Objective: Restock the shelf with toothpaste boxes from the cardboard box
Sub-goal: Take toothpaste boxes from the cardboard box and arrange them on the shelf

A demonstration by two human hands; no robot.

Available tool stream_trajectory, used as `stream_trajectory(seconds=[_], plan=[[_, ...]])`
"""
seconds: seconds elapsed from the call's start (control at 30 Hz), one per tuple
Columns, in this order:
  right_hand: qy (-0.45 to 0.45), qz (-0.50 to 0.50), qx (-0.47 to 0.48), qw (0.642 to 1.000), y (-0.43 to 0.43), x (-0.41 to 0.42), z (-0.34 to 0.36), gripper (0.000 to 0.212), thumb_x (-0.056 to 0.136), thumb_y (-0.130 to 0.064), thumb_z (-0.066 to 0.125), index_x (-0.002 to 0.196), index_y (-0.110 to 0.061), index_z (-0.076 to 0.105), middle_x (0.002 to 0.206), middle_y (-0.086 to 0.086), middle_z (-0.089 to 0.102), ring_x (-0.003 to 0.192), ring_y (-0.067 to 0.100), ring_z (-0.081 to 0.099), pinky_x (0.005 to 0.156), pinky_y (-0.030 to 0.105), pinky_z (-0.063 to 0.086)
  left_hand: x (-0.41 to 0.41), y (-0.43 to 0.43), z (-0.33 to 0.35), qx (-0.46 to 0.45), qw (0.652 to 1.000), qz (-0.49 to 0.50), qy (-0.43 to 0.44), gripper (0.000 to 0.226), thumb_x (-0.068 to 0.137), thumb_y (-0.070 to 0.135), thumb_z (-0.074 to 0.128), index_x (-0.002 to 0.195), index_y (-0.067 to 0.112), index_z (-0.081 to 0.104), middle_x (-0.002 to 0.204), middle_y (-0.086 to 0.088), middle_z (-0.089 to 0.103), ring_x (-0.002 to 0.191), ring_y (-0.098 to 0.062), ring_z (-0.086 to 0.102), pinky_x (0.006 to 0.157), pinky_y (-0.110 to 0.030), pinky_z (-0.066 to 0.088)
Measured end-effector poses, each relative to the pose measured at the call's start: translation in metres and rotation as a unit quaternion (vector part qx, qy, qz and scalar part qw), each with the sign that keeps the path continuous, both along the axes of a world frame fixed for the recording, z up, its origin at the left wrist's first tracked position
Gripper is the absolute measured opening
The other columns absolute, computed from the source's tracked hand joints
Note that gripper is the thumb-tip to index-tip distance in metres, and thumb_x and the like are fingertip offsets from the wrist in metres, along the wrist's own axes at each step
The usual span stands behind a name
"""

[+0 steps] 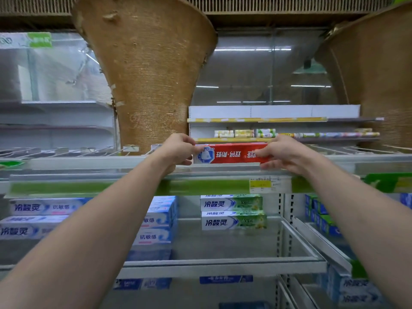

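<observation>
**Red toothpaste box goes onto the top shelf, printed side upside down**

Both hands grip one red toothpaste box (pixel 231 153) by its ends. The left hand (pixel 178 150) pinches the left end between thumb and fingers, and the right hand (pixel 283 155) has its fingers curled round the right end. The box lies lengthwise along the front of the top shelf (pixel 89 162), just behind the clear rail. Whether it already rests on the shelf or is just above it, I cannot tell.

Its print is upside down: white Chinese characters on red, a blue and white panel at the left end, and what looks like "+50%".

Just below the box runs a green price strip (pixel 89 188) with a small yellow and white tag (pixel 265 185), too blurred to read. Further below, two green and white boxes (pixel 231 204) are stacked, both reading 冷酸灵. Below and to the left are blue and white boxes (pixel 156 219) of the same brand, marked 抗敏感. Above and behind the red box rises a brown woven cone (pixel 145 74).

This looks like an early stage of the job, since no other red box shows on that shelf. The cardboard box is out of view, so I cannot tell how many are left.
</observation>
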State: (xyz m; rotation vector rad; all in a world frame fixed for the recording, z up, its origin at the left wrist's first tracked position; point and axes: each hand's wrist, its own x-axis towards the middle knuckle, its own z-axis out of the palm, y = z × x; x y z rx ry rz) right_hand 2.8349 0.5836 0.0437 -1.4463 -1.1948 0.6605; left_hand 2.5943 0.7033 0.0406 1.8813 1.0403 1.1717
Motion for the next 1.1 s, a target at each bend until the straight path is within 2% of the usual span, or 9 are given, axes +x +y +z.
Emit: stream_trajectory(seconds=[0.07,0.2,0.33,0.4,0.5,0.63,0.83,1.0,1.1], plan=[[0.020,-0.028,0.031,0.999,0.000,0.001,-0.001,0.026,0.090,-0.003,0.067,0.113,0.002,0.055,0.110,0.018,0.067,0.096,0.028,0.069,0.064,0.028,0.059,0.000,-0.008,0.000,0.004,1.000,-0.023,0.012,0.027,0.092,0.021,0.074,0.110,0.004,0.063,0.101,-0.013,0.074,0.090,-0.019,0.071,0.075,-0.037,0.061],[0.014,-0.038,0.119,0.992,-0.003,-0.002,-0.003,0.037,0.088,-0.003,0.070,0.122,0.002,0.055,0.110,0.018,0.066,0.094,0.025,0.069,0.065,0.024,0.060,0.004,-0.022,0.002,0.054,0.995,-0.063,0.056,0.040,0.086,0.022,0.080,0.122,0.013,0.065,0.107,-0.007,0.071,0.093,-0.017,0.070,0.058,-0.020,0.054],[0.067,-0.008,0.236,0.969,-0.004,-0.006,0.001,0.055,0.084,-0.003,0.076,0.132,0.004,0.050,0.115,0.021,0.065,0.101,0.032,0.070,0.078,0.032,0.061,0.016,-0.027,0.009,0.073,0.996,-0.043,0.021,0.034,0.086,0.025,0.080,0.118,0.014,0.071,0.104,-0.008,0.073,0.095,-0.020,0.070,0.071,-0.028,0.057],[0.087,0.021,0.235,0.968,-0.002,-0.015,0.007,0.075,0.080,-0.006,0.080,0.143,0.001,0.038,0.122,0.019,0.061,0.104,0.029,0.069,0.084,0.037,0.061,0.022,-0.028,0.011,0.067,0.997,-0.032,-0.027,0.028,0.089,0.029,0.076,0.113,0.015,0.071,0.102,-0.006,0.073,0.093,-0.019,0.068,0.068,-0.029,0.053],[-0.015,0.040,0.146,0.988,0.000,-0.042,0.008,0.093,0.075,-0.018,0.086,0.150,-0.008,0.031,0.126,0.014,0.059,0.102,0.024,0.068,0.085,0.045,0.060,0.036,-0.034,0.011,-0.006,0.992,-0.067,-0.108,0.032,0.094,0.032,0.071,0.117,0.011,0.062,0.103,-0.011,0.072,0.087,-0.025,0.066,0.068,-0.033,0.052],[-0.063,0.049,0.093,0.993,0.008,-0.056,0.001,0.079,0.078,-0.012,0.083,0.143,-0.010,0.039,0.107,0.013,0.071,0.093,0.025,0.072,0.080,0.048,0.061,0.047,-0.043,0.011,-0.093,0.971,-0.124,-0.179,0.040,0.098,0.030,0.065,0.125,0.002,0.058,0.104,-0.017,0.074,0.084,-0.029,0.070,0.073,-0.042,0.061],[-0.066,0.051,0.081,0.993,0.003,-0.044,0.011,0.056,0.078,0.003,0.079,0.126,-0.008,0.053,0.101,0.015,0.072,0.089,0.027,0.074,0.074,0.048,0.062,0.033,-0.039,0.013,-0.112,0.961,-0.134,-0.217,0.038,0.087,0.019,0.077,0.120,0.013,0.061,0.100,-0.004,0.076,0.092,-0.019,0.069,0.084,-0.045,0.051],[-0.093,-0.013,0.049,0.994,0.005,-0.013,0.020,0.032,0.084,0.004,0.072,0.112,-0.007,0.063,0.104,0.015,0.069,0.094,0.027,0.071,0.071,0.044,0.063,0.012,-0.018,0.026,-0.122,0.942,-0.080,-0.302,0.035,0.088,-0.003,0.070,0.119,0.005,0.055,0.101,-0.014,0.071,0.095,-0.029,0.071,0.081,-0.047,0.061],[-0.134,-0.072,0.022,0.988,0.019,0.002,0.016,0.026,0.085,0.002,0.072,0.106,-0.009,0.063,0.103,0.012,0.066,0.097,0.027,0.067,0.072,0.042,0.063,0.011,-0.007,0.024,-0.139,0.953,-0.011,-0.268,0.025,0.091,-0.007,0.066,0.114,-0.003,0.057,0.105,-0.021,0.068,0.096,-0.032,0.072,0.079,-0.042,0.063]])
